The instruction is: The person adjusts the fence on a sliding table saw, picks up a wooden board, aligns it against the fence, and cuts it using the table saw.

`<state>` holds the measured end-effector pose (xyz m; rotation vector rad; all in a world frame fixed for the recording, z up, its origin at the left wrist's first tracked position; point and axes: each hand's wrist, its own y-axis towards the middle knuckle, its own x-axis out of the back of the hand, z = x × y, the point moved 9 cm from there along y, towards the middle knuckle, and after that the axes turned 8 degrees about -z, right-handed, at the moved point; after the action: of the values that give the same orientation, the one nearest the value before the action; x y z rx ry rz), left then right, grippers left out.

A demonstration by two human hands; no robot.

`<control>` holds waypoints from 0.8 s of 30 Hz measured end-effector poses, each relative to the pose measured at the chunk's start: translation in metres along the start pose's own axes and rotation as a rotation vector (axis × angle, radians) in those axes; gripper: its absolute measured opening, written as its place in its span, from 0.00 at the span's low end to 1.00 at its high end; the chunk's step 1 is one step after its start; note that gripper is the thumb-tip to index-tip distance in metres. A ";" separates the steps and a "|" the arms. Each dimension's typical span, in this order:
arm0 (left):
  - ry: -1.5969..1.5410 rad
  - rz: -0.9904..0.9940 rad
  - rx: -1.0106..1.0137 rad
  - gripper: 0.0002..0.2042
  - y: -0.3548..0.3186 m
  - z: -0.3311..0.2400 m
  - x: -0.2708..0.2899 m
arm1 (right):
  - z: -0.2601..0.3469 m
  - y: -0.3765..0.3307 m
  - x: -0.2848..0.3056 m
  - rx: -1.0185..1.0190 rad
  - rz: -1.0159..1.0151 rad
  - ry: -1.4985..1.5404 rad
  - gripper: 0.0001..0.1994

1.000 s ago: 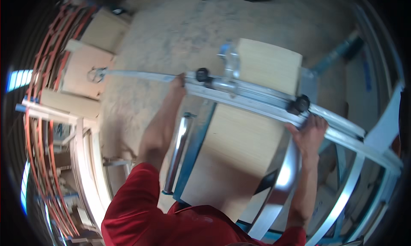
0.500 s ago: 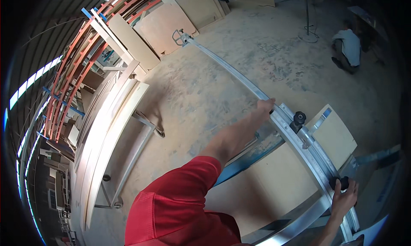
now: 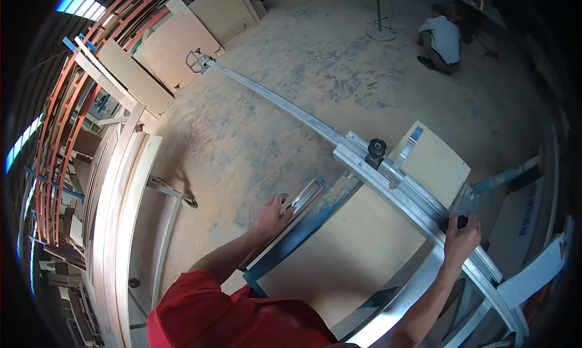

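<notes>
My left hand [image 3: 273, 215] is closed on a shiny metal bar [image 3: 308, 194] along the far left side of a blue frame [image 3: 297, 230]. At the right, my right hand [image 3: 462, 242] has its fingers around a black knob [image 3: 459, 221] on a long aluminium rail [image 3: 412, 208]. Farther up the rail, a second black knob [image 3: 377, 147] stands on a clamp fitting with a silver cylinder. Beneath the rail lies a pale board [image 3: 357, 242], whose far part [image 3: 438, 163] shows beyond it.
A thin extension bar [image 3: 273, 96] reaches far left across the dusty floor to an end bracket [image 3: 197, 61]. Long boards [image 3: 130, 227] rest on a wheeled metal stand at left. Sheets [image 3: 176, 51] lean against an orange rack. A person [image 3: 442, 39] crouches at far right near a fan stand.
My left hand has left the rail and come back toward me to the metal bar on the blue frame. The view has shifted right; my right hand stays at the knob.
</notes>
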<state>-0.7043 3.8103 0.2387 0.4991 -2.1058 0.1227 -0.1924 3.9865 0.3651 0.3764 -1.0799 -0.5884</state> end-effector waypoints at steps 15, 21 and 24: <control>0.072 0.146 0.142 0.25 -0.068 0.023 0.002 | -0.060 -0.023 -0.056 -0.541 -0.284 0.594 0.08; 0.207 0.154 0.091 0.26 -0.074 0.025 -0.010 | -0.053 0.000 -0.069 -0.280 0.669 1.180 0.05; 0.239 0.139 0.046 0.25 -0.069 0.023 -0.007 | -0.060 -0.002 -0.087 -0.340 0.704 1.255 0.04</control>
<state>-0.6913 3.7430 0.2133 0.3464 -1.9047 0.2972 -0.1687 4.0388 0.2758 0.0026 0.1442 0.1534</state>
